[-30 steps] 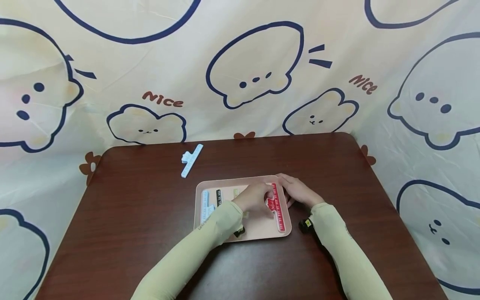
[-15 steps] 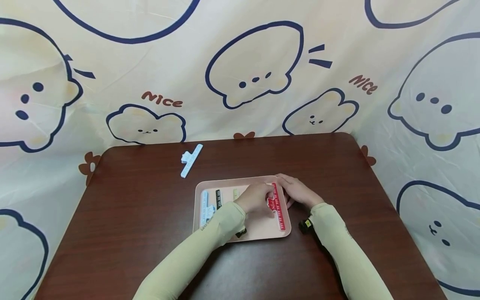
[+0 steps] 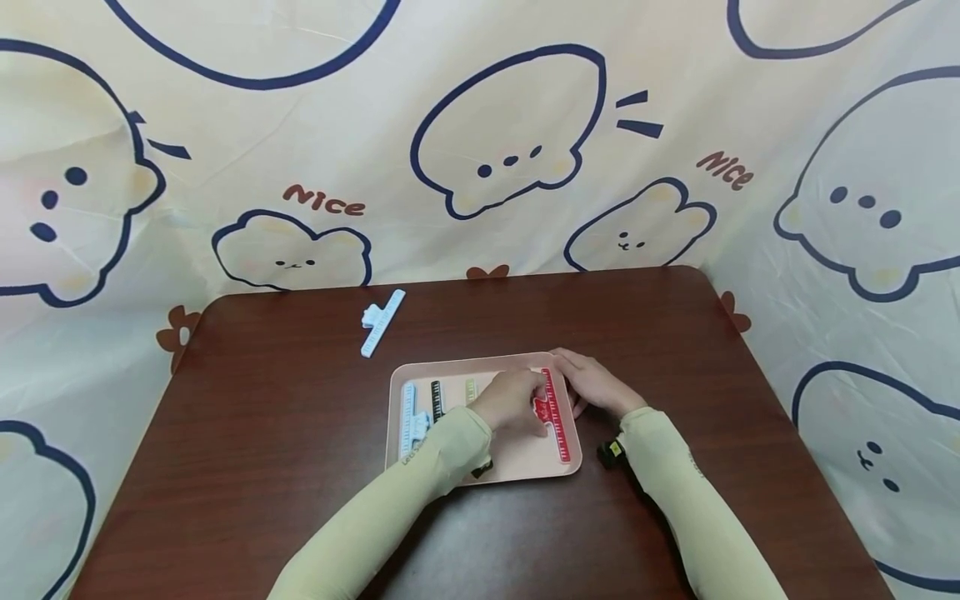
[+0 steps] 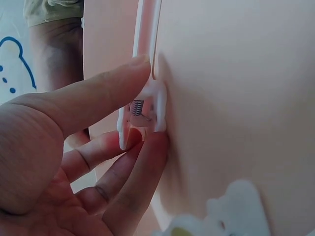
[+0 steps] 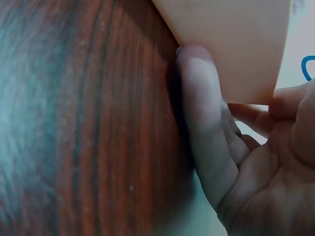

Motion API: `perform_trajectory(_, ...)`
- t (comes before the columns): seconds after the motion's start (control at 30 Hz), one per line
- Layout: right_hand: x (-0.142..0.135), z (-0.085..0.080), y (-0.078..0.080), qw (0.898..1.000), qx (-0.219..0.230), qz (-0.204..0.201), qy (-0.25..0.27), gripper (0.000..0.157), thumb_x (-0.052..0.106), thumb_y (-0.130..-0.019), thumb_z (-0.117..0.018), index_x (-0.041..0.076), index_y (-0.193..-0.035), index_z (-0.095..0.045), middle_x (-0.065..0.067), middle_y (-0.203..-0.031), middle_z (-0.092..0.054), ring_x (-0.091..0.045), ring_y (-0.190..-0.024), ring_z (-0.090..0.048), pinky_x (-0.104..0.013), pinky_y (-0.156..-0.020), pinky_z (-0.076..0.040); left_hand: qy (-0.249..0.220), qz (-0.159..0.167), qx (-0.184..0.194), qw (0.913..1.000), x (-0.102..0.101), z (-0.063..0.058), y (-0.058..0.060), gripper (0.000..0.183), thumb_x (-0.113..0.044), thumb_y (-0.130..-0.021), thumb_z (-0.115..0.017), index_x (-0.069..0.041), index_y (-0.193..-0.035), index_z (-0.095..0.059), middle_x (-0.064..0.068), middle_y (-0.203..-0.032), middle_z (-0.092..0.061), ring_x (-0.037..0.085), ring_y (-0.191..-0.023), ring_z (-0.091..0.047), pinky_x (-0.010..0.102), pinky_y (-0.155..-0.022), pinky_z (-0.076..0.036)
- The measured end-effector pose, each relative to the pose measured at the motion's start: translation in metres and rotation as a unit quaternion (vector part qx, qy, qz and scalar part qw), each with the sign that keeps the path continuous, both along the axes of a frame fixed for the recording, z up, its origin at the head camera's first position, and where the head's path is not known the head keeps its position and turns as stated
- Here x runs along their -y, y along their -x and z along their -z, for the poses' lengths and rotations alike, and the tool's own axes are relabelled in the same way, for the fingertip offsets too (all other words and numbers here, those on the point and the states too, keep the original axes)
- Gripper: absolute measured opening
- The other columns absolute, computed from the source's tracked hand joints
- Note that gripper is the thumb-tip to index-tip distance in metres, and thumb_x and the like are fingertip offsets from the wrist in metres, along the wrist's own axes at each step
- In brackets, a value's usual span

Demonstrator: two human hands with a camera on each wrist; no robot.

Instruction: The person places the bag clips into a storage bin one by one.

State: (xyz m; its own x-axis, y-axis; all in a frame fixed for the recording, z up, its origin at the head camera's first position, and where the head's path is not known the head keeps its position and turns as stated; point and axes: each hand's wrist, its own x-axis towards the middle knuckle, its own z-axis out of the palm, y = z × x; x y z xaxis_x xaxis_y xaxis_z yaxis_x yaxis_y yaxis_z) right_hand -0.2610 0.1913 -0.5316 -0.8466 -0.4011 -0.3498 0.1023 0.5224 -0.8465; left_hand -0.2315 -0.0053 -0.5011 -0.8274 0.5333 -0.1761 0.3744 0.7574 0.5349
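Note:
My left hand (image 3: 512, 398) reaches over the pink tray (image 3: 525, 458) and pinches a red ruler-marked clip (image 3: 557, 421) that lies along the tray's right side. In the left wrist view, thumb and fingers are on the clip's handle (image 4: 161, 105), where a metal spring shows. My right hand (image 3: 597, 385) grips the tray's far right corner, the thumb (image 5: 199, 83) pressed to the outer wall. Further left in the tray are a light blue clip (image 3: 408, 417), a black clip (image 3: 437, 398) and a green clip (image 3: 471, 387), the last two partly hidden by my left arm.
Another light blue clip (image 3: 382, 323) lies on the dark brown table (image 3: 285, 400), behind the tray and to its left. A cartoon-printed cloth (image 3: 495, 242) hangs around the table's back and sides. A pale clip handle (image 4: 238, 211) appears low in the left wrist view.
My left forearm has shifted slightly to the right since the first frame. Both hands keep their holds, and the clips stay nearly where they were.

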Motion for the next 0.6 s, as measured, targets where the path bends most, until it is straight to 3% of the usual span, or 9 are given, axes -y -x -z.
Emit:
perform_trajectory(0.33, -0.0003, -0.0001, -0.0012, 1.000, -0.007, 0.004, -0.003, 0.043, 0.039, -0.114, -0.031, 0.021, -0.145, -0.054, -0.011, -0.088, -0.071, -0.021, -0.054, -0.066, -0.040, -0.051, -0.059, -0.005, -0.005, -0.004, 1.0000, 0.0005, 0.0001, -0.0035, 0.042, -0.024, -0.065, -0.100, -0.009, -0.088, -0.068, -0.005, -0.079, -0.056, 0.012, -0.075, -0.050, 0.027, -0.072, -0.042)
perform_trajectory(0.6, 0.0008, -0.0006, -0.0028, 1.000, -0.009, 0.011, -0.009, 0.041, 0.039, -0.113, -0.032, 0.024, -0.144, -0.055, -0.010, -0.088, -0.070, -0.021, -0.055, -0.067, -0.040, -0.052, -0.059, -0.035, 0.000, -0.004, 0.9994, 0.0032, -0.0001, -0.0033, 0.042, -0.021, -0.063, -0.100, -0.007, -0.089, -0.070, 0.004, -0.083, -0.067, 0.011, -0.073, -0.048, 0.026, -0.070, -0.041)
